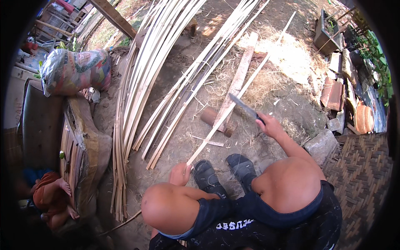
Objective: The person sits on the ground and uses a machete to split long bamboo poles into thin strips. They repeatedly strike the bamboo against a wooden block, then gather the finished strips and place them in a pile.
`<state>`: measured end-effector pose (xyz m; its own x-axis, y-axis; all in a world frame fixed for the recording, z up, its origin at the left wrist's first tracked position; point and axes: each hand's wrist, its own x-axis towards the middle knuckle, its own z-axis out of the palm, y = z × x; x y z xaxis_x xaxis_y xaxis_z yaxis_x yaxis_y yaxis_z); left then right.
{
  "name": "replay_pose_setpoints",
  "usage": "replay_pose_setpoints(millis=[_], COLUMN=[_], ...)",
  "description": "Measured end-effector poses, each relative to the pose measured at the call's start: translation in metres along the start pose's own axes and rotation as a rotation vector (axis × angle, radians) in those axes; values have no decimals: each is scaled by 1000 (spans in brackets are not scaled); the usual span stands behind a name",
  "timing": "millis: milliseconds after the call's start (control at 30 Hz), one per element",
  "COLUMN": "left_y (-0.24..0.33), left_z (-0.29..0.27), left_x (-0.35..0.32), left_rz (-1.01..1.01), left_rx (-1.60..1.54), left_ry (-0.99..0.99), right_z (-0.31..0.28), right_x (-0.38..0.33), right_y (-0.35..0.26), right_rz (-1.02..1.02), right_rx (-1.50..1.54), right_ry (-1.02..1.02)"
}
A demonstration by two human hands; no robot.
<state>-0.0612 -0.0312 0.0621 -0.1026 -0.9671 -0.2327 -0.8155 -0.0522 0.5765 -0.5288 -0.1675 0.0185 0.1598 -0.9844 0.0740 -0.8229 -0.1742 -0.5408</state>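
My left hand [180, 173] is closed round the near end of a long, pale split-bamboo strip [207, 138], beside my left foot. The strip slants away to the far right, passing over a short round log [209, 116] on the ground. In my right hand [271, 126] is a knife [246, 107], gripped by its dark handle. Its grey blade points to the far left, with the tip close to the strip; whether they touch I cannot tell. A flat, narrow board [243, 68] lies under or beside the strip, its near end at the log.
Long pale strips [141, 83] lie in bundles to the left. Beyond them are a stuffed sack [77, 71] and another person's bare legs [56, 189]. A stone [321, 145], roof tiles [332, 93] and a woven mat [362, 175] are on the right. Thin shavings litter the ground.
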Motion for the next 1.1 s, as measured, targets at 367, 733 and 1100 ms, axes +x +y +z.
replay_pose_setpoints(millis=[367,733,1100], left_y=[-2,-34,-71], left_z=[-9,4,-14], left_x=[39,27,-29], left_rz=[-389,-242,-417], left_rx=[-561,-406,-599], left_ry=[-455,-253,-306], right_z=[-7,1,13], right_x=[-21,-14,-8], right_y=[-112,-100,-57], right_rz=[-268,-329,-199], right_rx=[6,-28,-71], right_ry=[-405,-476,-248])
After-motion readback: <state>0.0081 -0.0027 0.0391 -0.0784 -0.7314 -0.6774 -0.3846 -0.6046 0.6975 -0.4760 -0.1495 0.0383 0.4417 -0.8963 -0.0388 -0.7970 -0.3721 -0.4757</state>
